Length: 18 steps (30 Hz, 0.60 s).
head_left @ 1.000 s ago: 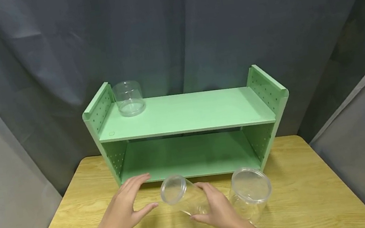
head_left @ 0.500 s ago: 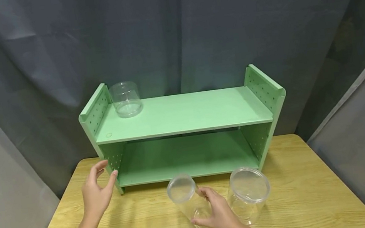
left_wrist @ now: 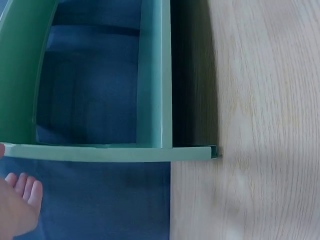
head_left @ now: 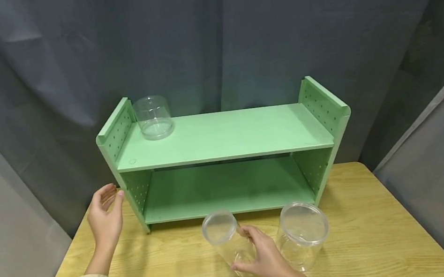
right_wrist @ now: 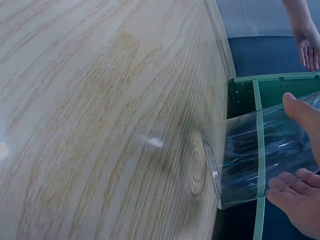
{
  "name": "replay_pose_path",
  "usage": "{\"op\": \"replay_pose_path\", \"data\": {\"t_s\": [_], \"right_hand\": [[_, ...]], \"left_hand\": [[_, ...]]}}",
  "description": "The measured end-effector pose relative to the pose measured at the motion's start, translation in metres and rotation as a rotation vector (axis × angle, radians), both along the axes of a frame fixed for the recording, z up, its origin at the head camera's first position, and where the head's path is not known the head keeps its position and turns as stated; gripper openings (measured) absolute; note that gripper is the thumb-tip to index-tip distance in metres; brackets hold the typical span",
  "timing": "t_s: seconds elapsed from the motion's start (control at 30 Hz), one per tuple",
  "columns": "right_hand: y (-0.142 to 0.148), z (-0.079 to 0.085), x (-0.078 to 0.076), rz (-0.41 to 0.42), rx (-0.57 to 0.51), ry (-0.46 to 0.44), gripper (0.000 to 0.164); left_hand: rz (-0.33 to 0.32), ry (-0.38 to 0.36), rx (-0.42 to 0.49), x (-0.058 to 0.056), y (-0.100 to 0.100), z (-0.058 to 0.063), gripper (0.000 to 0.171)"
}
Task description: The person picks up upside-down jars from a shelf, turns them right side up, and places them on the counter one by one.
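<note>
In the head view my right hand [head_left: 264, 256] grips a tall clear jar [head_left: 222, 237] by its side, thumb in front and fingers behind. The jar leans to the left with its round translucent top up. Its base hangs close over the table in the right wrist view, where the jar [right_wrist: 240, 160] overlaps the shelf. To the left, my left hand [head_left: 105, 217] is raised beside the left side panel of the green shelf [head_left: 221, 136]. Its fingers bend loosely and hold nothing. The left wrist view catches that hand [left_wrist: 20, 207] just outside the panel's edge.
A second clear jar [head_left: 304, 236] stands on the wooden table [head_left: 372, 235], right of my right hand. One shorter clear jar [head_left: 154, 117] sits at the left end of the upper shelf board. Dark curtains [head_left: 175, 45] hang behind the shelf.
My left hand has moved away from the jar, left and up to the shelf's left side. The right hand has tipped the held jar more upright and shifted it slightly right.
</note>
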State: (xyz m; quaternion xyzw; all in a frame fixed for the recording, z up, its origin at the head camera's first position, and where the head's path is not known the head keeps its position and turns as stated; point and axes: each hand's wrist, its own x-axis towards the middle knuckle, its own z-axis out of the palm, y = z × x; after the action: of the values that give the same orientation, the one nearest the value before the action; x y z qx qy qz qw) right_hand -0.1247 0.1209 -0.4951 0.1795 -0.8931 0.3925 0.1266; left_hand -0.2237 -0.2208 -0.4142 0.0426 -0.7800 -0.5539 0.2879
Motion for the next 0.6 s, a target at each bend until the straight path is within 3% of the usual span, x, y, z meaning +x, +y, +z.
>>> {"op": "replay_pose_path", "data": {"t_s": [0.2, 0.4, 0.6], "right_hand": [[-0.002, -0.002, -0.003, 0.029, -0.007, -0.011, 0.081], [-0.001, 0.0, -0.003, 0.051, -0.044, -0.062, 0.077], [0.005, -0.002, -0.006, 0.026, -0.095, -0.128, 0.075]], "left_hand": [[-0.045, -0.059, 0.097, -0.009, -0.005, -0.004, 0.036], [-0.113, -0.073, 0.172, -0.014, -0.01, -0.007, 0.035], [-0.155, -0.102, 0.261, -0.019, -0.014, -0.007, 0.026]]}}
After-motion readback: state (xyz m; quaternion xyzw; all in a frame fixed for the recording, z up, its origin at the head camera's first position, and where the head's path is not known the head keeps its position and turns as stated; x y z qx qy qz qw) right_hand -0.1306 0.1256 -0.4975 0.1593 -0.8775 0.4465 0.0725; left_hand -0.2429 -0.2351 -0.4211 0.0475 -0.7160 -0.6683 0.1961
